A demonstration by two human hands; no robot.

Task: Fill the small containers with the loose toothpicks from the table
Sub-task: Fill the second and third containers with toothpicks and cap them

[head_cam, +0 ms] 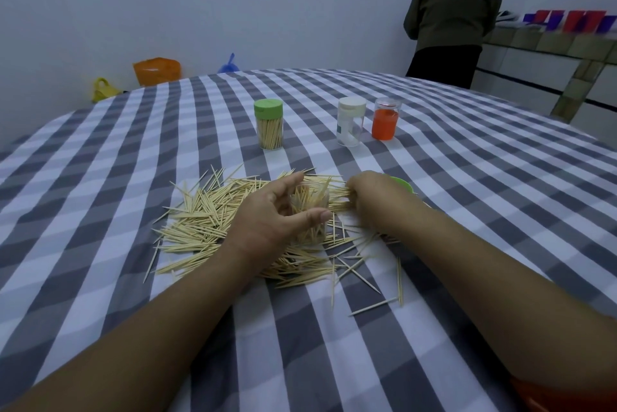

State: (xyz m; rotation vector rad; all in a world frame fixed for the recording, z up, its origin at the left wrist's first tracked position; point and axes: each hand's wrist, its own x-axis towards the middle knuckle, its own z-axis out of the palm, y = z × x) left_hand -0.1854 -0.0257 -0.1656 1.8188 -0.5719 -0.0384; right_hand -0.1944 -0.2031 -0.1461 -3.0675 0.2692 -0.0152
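Left hand (267, 211) curls around a small clear plastic cylindrical container (309, 211), upright, partly filled with toothpicks. Right hand (370, 198), just to the container's right, pinches a bundle of thin pale wooden toothpicks (337, 194); bundle's long axis lies horizontal, tips towards the mouth. Loose pile (207, 214) spreads left of and below the left hand on checked cloth.

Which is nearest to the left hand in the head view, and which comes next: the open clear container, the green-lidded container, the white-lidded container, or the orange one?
1. Open clear container: gripped by the left hand, amid the loose toothpicks.
2. Green-lidded container: beyond the hand, full of toothpicks.
3. White-lidded container: farther back, to the right.
4. Orange container: just right of the white-lidded one, farthest.
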